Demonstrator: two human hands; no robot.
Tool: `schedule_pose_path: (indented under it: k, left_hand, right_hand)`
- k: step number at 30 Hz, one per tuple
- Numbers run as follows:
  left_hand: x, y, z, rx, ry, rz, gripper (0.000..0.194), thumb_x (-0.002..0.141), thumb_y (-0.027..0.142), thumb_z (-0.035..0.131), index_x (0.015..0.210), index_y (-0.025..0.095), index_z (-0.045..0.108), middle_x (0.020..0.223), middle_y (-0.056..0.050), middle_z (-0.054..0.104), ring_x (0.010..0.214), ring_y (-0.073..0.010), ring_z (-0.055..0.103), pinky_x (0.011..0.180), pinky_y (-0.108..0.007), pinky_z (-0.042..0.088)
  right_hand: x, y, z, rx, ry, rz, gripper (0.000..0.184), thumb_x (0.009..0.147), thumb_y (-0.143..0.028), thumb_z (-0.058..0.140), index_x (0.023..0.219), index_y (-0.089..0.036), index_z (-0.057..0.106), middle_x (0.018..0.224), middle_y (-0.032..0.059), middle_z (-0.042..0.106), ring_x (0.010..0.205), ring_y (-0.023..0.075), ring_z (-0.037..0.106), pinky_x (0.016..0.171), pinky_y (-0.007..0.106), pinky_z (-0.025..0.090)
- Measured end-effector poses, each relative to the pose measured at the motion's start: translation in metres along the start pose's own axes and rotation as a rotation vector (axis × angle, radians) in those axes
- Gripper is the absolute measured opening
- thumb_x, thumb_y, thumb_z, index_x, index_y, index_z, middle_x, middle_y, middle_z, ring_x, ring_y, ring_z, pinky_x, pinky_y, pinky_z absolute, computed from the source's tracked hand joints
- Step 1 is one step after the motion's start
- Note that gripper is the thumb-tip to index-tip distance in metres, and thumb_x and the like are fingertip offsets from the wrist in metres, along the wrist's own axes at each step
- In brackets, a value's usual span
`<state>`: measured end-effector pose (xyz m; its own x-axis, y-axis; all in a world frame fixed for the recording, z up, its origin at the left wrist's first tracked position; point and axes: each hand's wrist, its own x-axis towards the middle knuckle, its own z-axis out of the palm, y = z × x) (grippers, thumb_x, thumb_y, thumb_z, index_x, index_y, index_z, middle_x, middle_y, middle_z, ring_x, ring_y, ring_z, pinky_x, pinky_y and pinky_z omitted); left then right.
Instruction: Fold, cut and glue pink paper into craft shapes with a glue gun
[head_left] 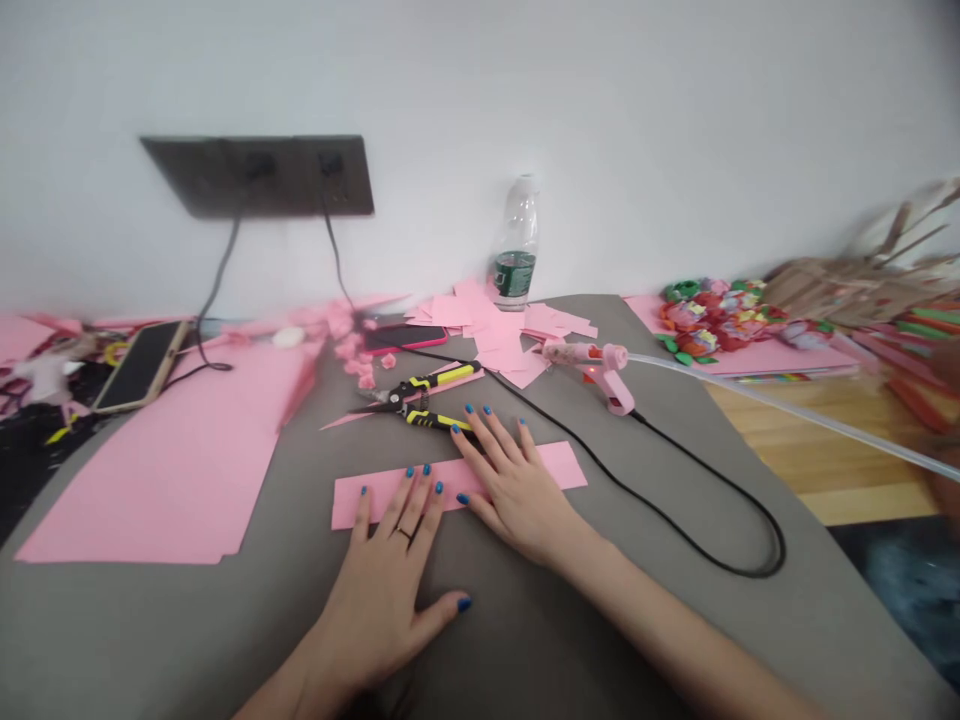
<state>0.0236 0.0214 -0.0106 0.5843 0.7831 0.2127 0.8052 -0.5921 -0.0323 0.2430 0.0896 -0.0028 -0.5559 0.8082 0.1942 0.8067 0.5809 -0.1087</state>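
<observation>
My left hand [382, 600] lies flat on the grey felt mat [540, 640], its fingertips resting on a long strip of pink paper [397, 495]. My right hand [510, 490] presses on the strip's right part, with its fingertips just past the far edge. Those fingertips nearly reach a pair of snips with yellow and black handles [416, 400], which lie closed on a pink paper scrap. A pink hot glue gun [611, 380] stands to the right of the snips, with a clear glue stick [780, 410] reaching right from its back end.
A black cord [637, 490] loops across the mat from the glue gun. Further back lie pink paper squares [495, 335], a phone [139, 365], a large pink sheet [165, 470], a plastic bottle [517, 245] and paper flowers [720, 325]. A dark wall socket panel [259, 175] has cables hanging from it.
</observation>
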Motion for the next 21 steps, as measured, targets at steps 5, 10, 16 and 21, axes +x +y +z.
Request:
schedule_pose_path:
  k: [5, 10, 16, 21]
  left_hand:
    - [-0.025, -0.017, 0.000, 0.028, 0.029, -0.066, 0.097, 0.095, 0.064, 0.045, 0.163, 0.008, 0.002, 0.159, -0.019, 0.043, 0.145, -0.0309, 0.043, 0.118, -0.044, 0.024]
    - [-0.056, -0.035, -0.003, 0.093, 0.021, -0.120, 0.087, 0.099, 0.053, 0.042, 0.164, 0.014, 0.000, 0.155, -0.017, 0.050, 0.140, -0.0306, 0.050, 0.122, -0.049, 0.016]
    - [-0.077, -0.043, -0.016, 0.139, 0.026, -0.164, 0.076, 0.098, 0.035, 0.043, 0.164, 0.020, 0.008, 0.150, -0.010, 0.057, 0.137, -0.0315, 0.053, 0.123, -0.053, 0.013]
    - [-0.062, -0.063, -0.032, 0.091, 0.079, -0.186, 0.038, 0.098, 0.030, 0.042, 0.127, 0.031, 0.067, 0.145, -0.006, 0.062, 0.124, -0.0327, 0.063, 0.115, -0.059, 0.031]
  right_hand:
    - [-0.003, 0.003, 0.010, -0.070, 0.000, -0.008, 0.063, 0.101, -0.040, 0.048, 0.157, -0.013, 0.037, 0.168, 0.0214, 0.022, 0.154, 0.0420, 0.020, 0.114, 0.070, 0.027]
    - [-0.005, 0.004, 0.009, -0.073, 0.016, -0.016, 0.067, 0.101, -0.046, 0.049, 0.158, -0.014, 0.035, 0.167, 0.0240, 0.021, 0.153, 0.0444, 0.020, 0.113, 0.072, 0.028]
    - [-0.005, 0.005, 0.008, -0.013, 0.021, -0.004, 0.067, 0.101, -0.046, 0.050, 0.159, -0.018, 0.033, 0.168, 0.0220, 0.020, 0.154, 0.0417, 0.019, 0.115, 0.070, 0.028]
    - [-0.008, 0.007, 0.003, 0.095, 0.052, -0.009, 0.059, 0.099, -0.022, 0.053, 0.155, -0.034, 0.041, 0.172, 0.0118, 0.011, 0.155, 0.0419, 0.015, 0.114, 0.070, 0.030]
